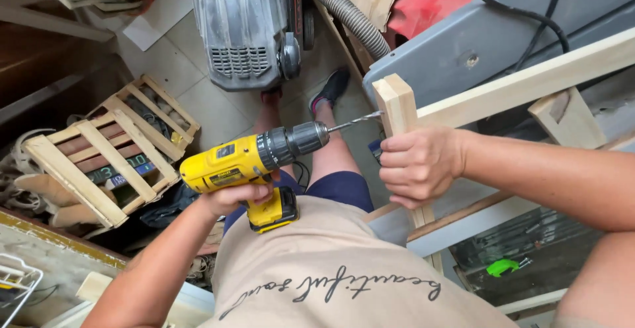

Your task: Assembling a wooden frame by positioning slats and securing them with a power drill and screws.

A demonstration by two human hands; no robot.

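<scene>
Cluttered workshop floor; left hand (231, 196) grips a yellow drill (248, 163), its bit touching a wooden post (397, 106) clasped by right hand (417, 166).

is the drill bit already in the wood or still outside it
Just at the surface: the drill bit tip meets the side of the upright wooden post, nearly its whole fluted length exposed. Whether it has bitten in, cannot tell.

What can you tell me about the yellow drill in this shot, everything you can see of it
The cordless drill has a yellow plastic body, a black and grey chuck and a yellow-black battery base. It lies level, its thin metal bit touching the side of an upright pale wooden post. The left hand grips its handle.
</scene>
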